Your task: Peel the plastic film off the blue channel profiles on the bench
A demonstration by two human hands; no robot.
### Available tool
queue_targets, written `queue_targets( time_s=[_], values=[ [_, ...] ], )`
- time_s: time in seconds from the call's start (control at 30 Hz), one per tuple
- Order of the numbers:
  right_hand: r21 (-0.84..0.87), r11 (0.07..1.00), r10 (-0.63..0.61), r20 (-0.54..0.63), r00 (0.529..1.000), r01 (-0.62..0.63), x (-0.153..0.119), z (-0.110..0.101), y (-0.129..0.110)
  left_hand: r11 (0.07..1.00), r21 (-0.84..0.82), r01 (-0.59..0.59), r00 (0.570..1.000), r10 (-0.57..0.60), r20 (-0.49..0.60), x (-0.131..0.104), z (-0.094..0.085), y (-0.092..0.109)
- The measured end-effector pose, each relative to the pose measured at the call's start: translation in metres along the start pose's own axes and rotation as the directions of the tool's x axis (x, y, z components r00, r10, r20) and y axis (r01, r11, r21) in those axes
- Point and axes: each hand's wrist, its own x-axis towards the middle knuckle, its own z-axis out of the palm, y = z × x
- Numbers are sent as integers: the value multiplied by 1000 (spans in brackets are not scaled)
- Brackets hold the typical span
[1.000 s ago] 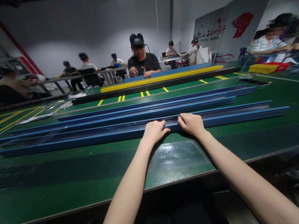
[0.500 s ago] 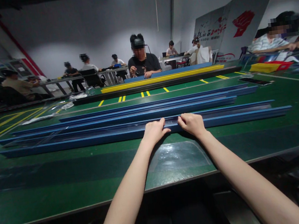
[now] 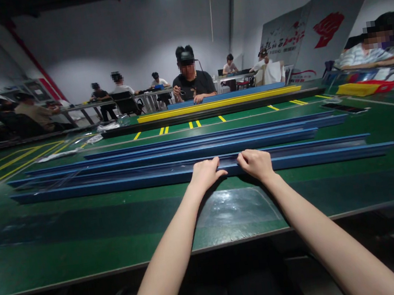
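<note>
A long blue channel strip (image 3: 97, 188) lies crosswise on the green table, nearest to me. My left hand (image 3: 206, 174) is closed over its front edge near the middle, thumb pointing right, fingertips hidden behind the wall. A short gap to the right, my right hand (image 3: 257, 163) is closed on the same strip, knuckles up. Thin clear film shows in the channel and over the left ends of the strips. More blue strips (image 3: 200, 148) lie parallel just beyond.
A clear sheet (image 3: 237, 205) covers the table's front part. Farther back lie a yellow strip (image 3: 220, 103), a black strip (image 3: 214, 112) and a flat dark device (image 3: 346, 107). A co-worker (image 3: 194, 82) sits opposite. A yellow tray (image 3: 356, 89) stands at right.
The view has shifted slightly, so the scene sits a little farther right. Both hands keep their places on the blue strip.
</note>
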Motion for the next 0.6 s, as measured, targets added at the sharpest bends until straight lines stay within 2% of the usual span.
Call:
queue_targets(
  time_s=[0.33,0.6],
  values=[
    [-10,998,70,75,995,-69,2,0,-2,998,-57,-17,999,14,-49,-1,-1,0],
    [-29,991,132,112,985,-129,3,0,-3,999,-37,-40,996,37,-86,1,0,-1]
  ],
)
